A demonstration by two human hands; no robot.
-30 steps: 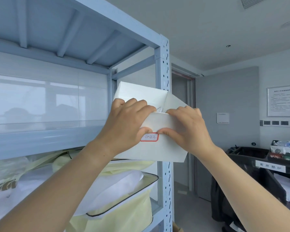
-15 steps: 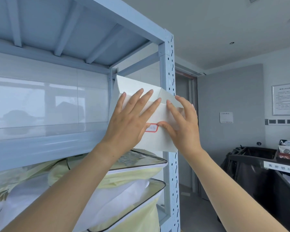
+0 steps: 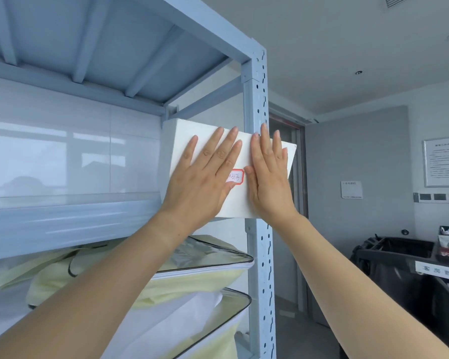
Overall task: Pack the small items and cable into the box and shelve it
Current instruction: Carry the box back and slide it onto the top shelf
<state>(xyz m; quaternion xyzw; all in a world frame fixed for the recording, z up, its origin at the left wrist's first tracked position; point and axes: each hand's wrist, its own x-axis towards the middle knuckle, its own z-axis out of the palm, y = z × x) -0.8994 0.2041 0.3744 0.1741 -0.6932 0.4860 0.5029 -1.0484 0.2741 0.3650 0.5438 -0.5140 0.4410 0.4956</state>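
Box (image 3: 182,141): white, sits at the right end of the rack's shelf (image 3: 62,224), front face toward you, its right corner showing past the front upright (image 3: 258,255).

Your left hand (image 3: 205,174): flat on the front face, fingers straight and spread.

Your right hand (image 3: 270,177): flat just beside it, fingers straight, pointing up. Neither hand grips anything.

Red-bordered label (image 3: 236,176) lies between your thumbs; handwriting unreadable.

Shelf below: pale yellow zipped bags (image 3: 205,275). Far right: black cart (image 3: 405,252).
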